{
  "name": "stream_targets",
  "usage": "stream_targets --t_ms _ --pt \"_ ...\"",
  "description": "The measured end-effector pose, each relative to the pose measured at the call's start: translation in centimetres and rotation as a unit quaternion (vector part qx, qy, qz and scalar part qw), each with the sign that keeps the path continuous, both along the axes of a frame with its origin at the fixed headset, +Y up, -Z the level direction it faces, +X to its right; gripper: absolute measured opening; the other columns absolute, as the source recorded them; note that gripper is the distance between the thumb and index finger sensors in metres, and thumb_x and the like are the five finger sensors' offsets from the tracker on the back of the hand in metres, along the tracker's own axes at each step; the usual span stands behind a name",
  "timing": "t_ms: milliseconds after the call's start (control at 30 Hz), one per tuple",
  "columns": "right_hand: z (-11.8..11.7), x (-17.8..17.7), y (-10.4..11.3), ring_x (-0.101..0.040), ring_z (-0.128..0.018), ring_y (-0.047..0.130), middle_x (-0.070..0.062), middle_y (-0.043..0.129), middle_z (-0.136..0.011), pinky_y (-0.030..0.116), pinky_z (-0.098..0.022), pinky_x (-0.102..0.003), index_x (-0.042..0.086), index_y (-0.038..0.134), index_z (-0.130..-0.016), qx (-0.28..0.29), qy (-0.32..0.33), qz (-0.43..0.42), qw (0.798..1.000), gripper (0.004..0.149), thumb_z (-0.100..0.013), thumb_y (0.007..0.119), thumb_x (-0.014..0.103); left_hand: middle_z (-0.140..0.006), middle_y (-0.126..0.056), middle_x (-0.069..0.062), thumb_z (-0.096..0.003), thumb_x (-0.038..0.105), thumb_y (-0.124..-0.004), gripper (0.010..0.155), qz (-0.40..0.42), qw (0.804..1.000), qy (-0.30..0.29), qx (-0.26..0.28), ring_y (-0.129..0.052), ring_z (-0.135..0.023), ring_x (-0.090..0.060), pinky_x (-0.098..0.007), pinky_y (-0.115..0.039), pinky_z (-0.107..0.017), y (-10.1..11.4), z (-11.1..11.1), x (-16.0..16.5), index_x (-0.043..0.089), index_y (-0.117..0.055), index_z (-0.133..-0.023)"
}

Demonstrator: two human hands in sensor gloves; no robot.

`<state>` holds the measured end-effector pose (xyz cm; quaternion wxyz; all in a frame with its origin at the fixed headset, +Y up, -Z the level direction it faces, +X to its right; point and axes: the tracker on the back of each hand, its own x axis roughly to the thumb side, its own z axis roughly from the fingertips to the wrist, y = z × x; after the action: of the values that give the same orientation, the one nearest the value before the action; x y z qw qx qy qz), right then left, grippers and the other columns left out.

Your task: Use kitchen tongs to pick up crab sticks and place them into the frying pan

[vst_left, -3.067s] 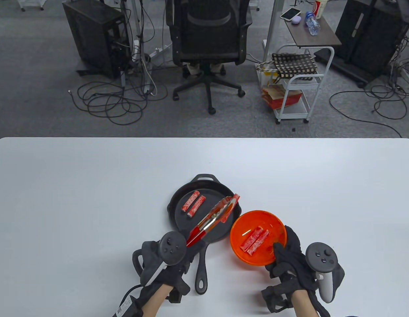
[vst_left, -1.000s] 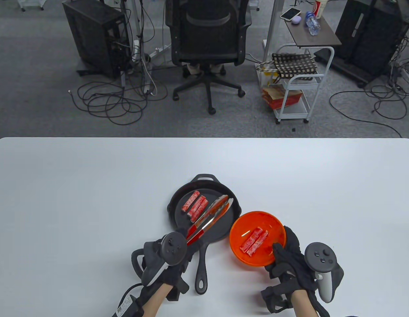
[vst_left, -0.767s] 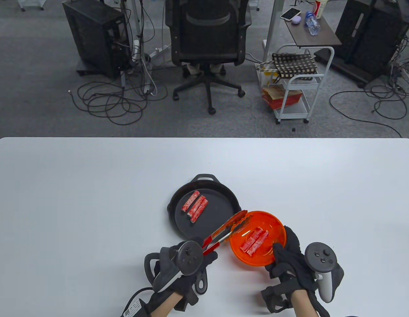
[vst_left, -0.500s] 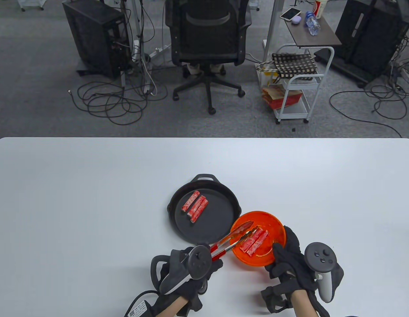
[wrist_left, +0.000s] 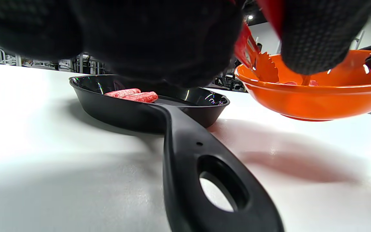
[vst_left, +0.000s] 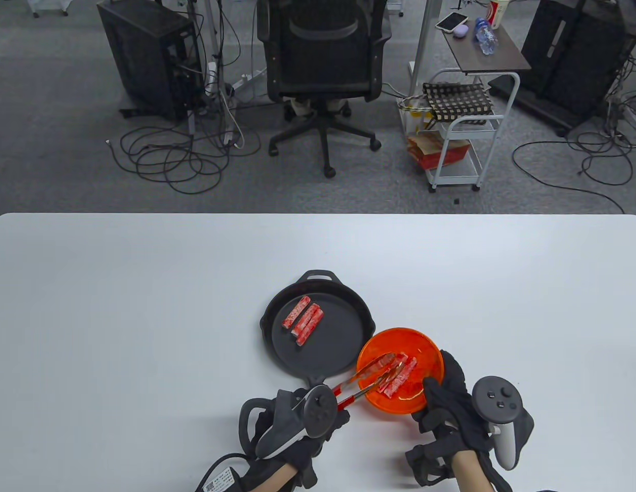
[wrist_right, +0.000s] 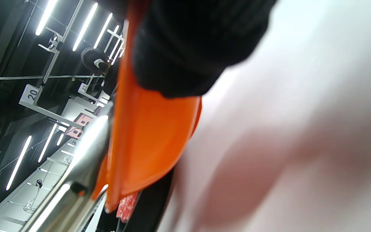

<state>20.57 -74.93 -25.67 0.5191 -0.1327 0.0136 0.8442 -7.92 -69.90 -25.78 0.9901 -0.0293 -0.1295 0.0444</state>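
Two crab sticks (vst_left: 398, 374) lie in orange bowl (vst_left: 425, 347), lower centre-right of frame, long axes diagonal. Kitchen tongs (vst_left: 372, 373) gripped by left hand (vst_left: 297, 425), tips spread around sticks. Bowl rim gripped by right hand (vst_left: 451, 405). Three sticks seen in frying pan (vst_left: 343, 328), upper left of bowl.

Bright, even overhead light washes the white counter (vst_left: 143, 307); wrist views blur close up, with ceiling strip lights (wrist_right: 85, 27) glaring.
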Motion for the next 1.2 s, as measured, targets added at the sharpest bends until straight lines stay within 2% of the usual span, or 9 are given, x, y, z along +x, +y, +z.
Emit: stream_targets --t_ms 667,933,1200 --pt "0.0 -0.2 0.0 -0.018 -0.03 0.102 -0.029 0.065 -0.101 0.094 -0.013 -0.012 0.007 0.034 -0.114 0.002 0.001 0.007 1.0 0.064 -0.059 0.063 0.022 -0.043 -0.107 0.005 -0.0388 0.072 -0.085 0.074 0.0 1.0 -0.003 0.003 -0.103 -0.012 -0.011 -0.041 -0.09 -0.022 -0.1 0.0 0.1 0.013 -0.092 -0.084" --pt "0.0 -0.1 0.0 -0.018 -0.03 0.102 -0.029 0.065 -0.102 0.094 -0.013 -0.012 0.007 0.033 -0.114 -0.003 0.002 -0.005 1.0 0.064 -0.059 0.063 0.022 -0.043 -0.107 0.005 -0.0387 0.071 -0.086 0.074 0.042 0.999 0.011 0.029 -0.103 -0.012 -0.011 -0.041 -0.09 -0.021 1.3 -0.1 -1.0 0.013 -0.092 -0.083" --pt "0.0 -0.1 0.0 -0.018 -0.03 0.102 -0.029 0.065 -0.102 0.094 -0.013 -0.012 0.007 0.033 -0.114 -0.004 0.002 -0.007 1.0 0.064 -0.059 0.063 0.022 -0.043 -0.107 0.005 -0.0386 0.072 -0.085 0.074 0.102 0.991 0.072 0.057 -0.103 -0.012 -0.011 -0.041 -0.09 -0.021 3.1 -1.1 -4.5 0.013 -0.092 -0.084"
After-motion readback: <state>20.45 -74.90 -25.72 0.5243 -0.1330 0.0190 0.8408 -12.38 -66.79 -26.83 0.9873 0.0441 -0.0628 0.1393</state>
